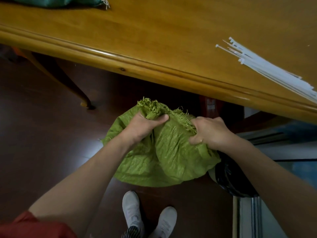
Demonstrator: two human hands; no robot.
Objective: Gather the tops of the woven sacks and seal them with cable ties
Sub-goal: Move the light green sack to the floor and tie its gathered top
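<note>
A light green woven sack [163, 157] stands on the dark floor in front of me, below the table edge. Its frayed top [151, 107] is bunched upward. My left hand [144, 126] grips the gathered left part of the top, thumb across the fabric. My right hand [209, 131] clutches the frayed right part of the top. A bundle of white cable ties [267, 67] lies on the wooden table [154, 40] at the right, apart from both hands.
A dark green sack [56, 1], tied with a white tie, lies at the table's far left corner. A curved table leg [68, 83] stands left of the sack. My white shoes [147, 219] are below it. A dark bag [229, 179] sits by a sliding-door track at the right.
</note>
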